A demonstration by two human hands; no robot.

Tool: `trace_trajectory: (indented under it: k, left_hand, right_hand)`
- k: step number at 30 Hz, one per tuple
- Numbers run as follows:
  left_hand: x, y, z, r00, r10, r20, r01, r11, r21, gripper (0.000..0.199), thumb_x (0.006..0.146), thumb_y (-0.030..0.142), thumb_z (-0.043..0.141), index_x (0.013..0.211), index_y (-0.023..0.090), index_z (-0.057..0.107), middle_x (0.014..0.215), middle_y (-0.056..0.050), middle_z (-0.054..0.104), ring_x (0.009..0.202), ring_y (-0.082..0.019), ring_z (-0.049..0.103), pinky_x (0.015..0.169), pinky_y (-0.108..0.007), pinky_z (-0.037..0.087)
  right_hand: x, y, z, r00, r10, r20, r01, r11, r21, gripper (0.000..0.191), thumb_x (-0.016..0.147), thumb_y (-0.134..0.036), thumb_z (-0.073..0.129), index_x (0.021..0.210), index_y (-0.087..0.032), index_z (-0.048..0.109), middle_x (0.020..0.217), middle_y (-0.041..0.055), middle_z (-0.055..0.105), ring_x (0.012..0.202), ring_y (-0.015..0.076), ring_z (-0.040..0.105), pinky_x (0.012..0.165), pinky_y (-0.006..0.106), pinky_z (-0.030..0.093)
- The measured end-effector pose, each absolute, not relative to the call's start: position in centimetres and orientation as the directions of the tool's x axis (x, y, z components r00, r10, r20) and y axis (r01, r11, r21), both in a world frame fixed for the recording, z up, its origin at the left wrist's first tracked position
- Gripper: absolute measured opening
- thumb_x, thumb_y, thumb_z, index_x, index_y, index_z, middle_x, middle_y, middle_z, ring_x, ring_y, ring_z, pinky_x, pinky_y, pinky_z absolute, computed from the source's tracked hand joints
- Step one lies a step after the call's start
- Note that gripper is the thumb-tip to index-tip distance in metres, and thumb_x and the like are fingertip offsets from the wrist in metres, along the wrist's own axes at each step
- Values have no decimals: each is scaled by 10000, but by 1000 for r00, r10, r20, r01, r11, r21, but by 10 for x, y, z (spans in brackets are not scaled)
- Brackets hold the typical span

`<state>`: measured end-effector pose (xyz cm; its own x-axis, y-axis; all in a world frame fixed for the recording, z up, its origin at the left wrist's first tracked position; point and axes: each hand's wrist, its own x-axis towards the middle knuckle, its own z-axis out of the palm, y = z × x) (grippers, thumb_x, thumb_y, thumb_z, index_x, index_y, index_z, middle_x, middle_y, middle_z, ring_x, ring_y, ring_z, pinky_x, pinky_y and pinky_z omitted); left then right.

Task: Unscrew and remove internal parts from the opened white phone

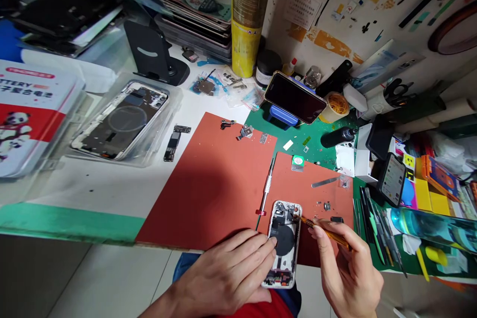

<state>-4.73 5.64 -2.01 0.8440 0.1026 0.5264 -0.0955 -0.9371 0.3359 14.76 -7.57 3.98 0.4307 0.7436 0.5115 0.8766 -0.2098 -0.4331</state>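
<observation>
Left hand (238, 263): outstretched, touching phone housing (286, 238) | Right hand (346, 263): pinched around orange-handled tool (337, 239)

Phone-repair workshop: opened phone shell (285, 241), loose circuit board (173, 145)

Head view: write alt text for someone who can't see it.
A person's right hand holds a slim orange tool to the far end of an opened white-framed phone, while the left hand rests at its left edge. Reddish mats carry small parts and a silver-handled tool; beyond, another phone leans on a blue stand.
</observation>
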Motion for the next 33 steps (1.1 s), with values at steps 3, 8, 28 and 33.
trace_trajectory:
  k: [3,8,28,33]
  left_hand:
    - [-47,57,-20,846,91,526,-108,-936,335,435,954,531,642,1093,127,725,1187,-87,763,1085,-235,664,1018,-401,474]
    - [-47,57,-19,844,98,528,-99,-938,332,432,947,529,654,1085,126,728,1173,-87,762,1084,-236,661,1038,-405,455]
    - [-48,58,-21,835,75,545,-110,-948,299,428,949,510,658,1102,119,740,1216,-101,759,1177,-262,651,1077,-431,449]
    - [-48,58,-21,830,77,552,-108,-950,294,433,944,513,664,1099,116,741,1208,-104,761,1172,-262,656,1072,-428,457]
  right_hand:
    - [147,-75,38,432,748,504,868,-194,-457,443,847,-46,740,1261,-139,612,1025,43,744,816,122,749,771,214,632]
    - [148,-70,37,409,762,503,884,-193,-426,452,850,-44,740,1271,-148,612,1034,39,747,829,116,750,780,205,625]
    - [146,-64,38,404,761,507,892,-206,-402,434,850,-46,737,1255,-153,623,1012,20,751,803,113,747,763,201,617]
    - [147,-56,46,336,770,543,934,-200,-294,406,840,-66,762,1219,-145,641,970,10,760,752,96,742,761,174,600]
